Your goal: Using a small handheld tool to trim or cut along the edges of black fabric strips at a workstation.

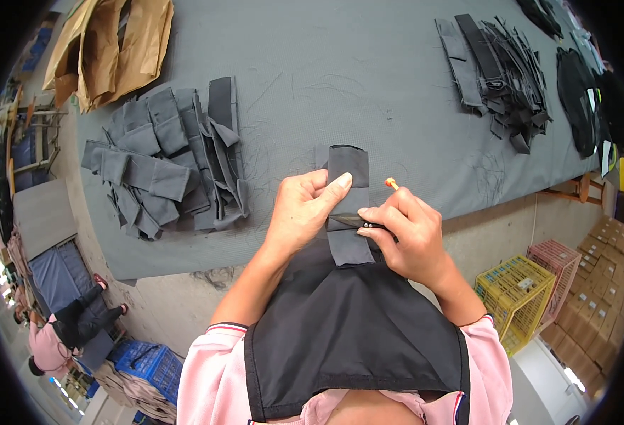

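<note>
My left hand (305, 209) pinches a folded grey fabric strip (347, 170) with the thumb laid across it, holding it up above the edge of the grey table (340, 71). My right hand (407, 237) grips a small thread snipper (360, 223) with an orange tip at its far end, its dark blades touching the strip just below my left thumb. The strip's lower end (351, 249) hangs over my black apron (351, 333).
A stack of grey fabric pieces (167, 159) lies on the table to the left and a darker pile (503, 71) at the far right. Brown paper (110, 46) sits at the far left. Yellow (516, 297) and pink crates (563, 265) stand on the floor at right, a blue crate (145, 361) at lower left near a seated person (64, 329).
</note>
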Motion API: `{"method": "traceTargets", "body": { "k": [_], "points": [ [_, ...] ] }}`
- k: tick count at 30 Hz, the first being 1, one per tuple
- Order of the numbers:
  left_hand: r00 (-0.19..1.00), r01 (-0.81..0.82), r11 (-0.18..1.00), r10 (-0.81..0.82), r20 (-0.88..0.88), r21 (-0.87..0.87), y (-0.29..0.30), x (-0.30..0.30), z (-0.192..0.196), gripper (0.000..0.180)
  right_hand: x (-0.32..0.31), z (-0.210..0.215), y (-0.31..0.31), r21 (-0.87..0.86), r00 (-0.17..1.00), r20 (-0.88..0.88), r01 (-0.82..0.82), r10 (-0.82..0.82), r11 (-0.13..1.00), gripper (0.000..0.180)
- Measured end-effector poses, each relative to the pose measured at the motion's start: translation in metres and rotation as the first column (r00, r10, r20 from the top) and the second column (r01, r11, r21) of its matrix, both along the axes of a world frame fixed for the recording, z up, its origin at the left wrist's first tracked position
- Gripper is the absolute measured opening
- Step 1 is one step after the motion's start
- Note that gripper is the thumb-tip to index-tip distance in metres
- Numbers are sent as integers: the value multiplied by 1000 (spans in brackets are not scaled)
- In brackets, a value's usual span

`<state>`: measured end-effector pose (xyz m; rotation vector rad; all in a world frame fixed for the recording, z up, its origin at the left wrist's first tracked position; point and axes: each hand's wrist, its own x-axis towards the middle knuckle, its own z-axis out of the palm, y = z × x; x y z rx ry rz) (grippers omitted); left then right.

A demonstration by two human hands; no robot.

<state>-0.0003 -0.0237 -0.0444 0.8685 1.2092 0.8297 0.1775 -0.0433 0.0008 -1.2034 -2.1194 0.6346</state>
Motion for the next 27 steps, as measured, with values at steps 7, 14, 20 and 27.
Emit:
{"method": "traceTargets", "body": {
  "k": [7,14,20,27],
  "points": [
    [992,-46,996,54,113,-76,6,-1,10,28,5,-8,-2,-96,940,-250,214,-231,972,23],
    [990,-54,997,60,125,-52,6,-7,18,22,-2,-3,-1,-292,906,-344,147,-247,945,38],
    [590,-257,803,571,571,-538,11,-14,5,24,4,-3,-1,-608,677,-543,92,-497,789,12],
    [831,-306,951,241,501,51,5,-19,1,17,-6,-6,-8,-619,724,-532,20,-438,785,17]
  ]
}}
